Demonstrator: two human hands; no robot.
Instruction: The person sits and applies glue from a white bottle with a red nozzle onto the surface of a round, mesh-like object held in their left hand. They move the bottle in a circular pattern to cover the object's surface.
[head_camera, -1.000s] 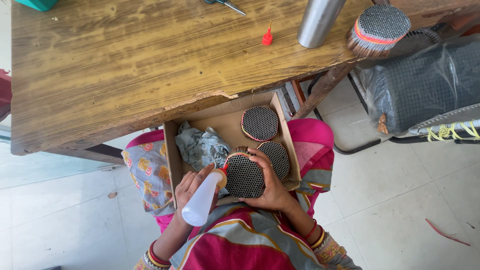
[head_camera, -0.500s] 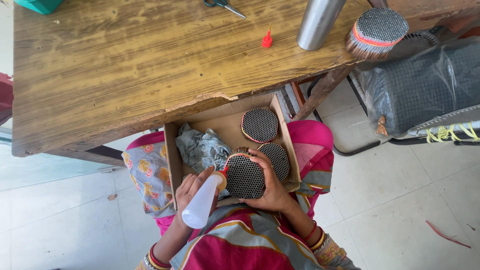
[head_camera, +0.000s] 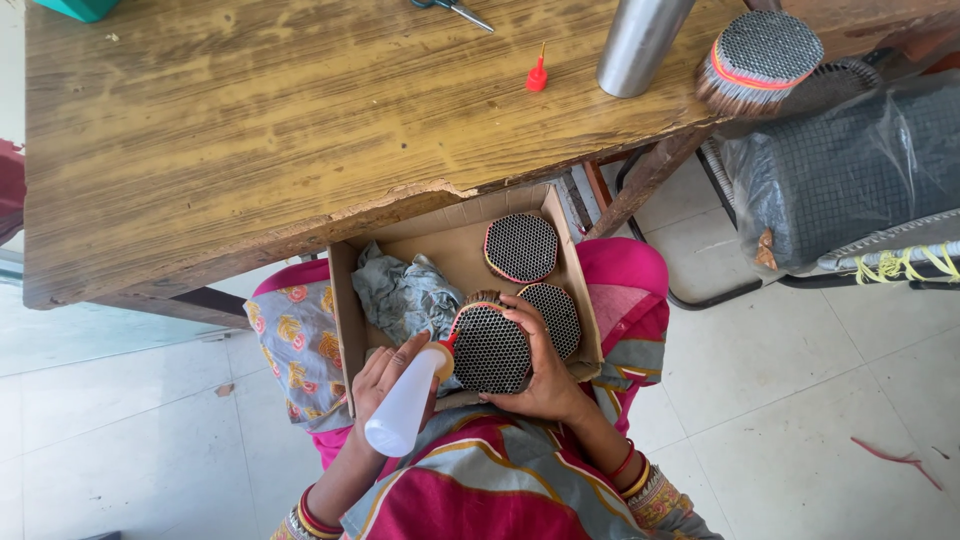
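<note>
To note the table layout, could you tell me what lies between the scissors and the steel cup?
A small red cap, seen from the head camera.

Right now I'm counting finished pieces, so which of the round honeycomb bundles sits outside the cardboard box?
The red-banded bundle on the wooden table's far right edge, beside the steel cylinder. The other three lie inside the cardboard box.
</note>
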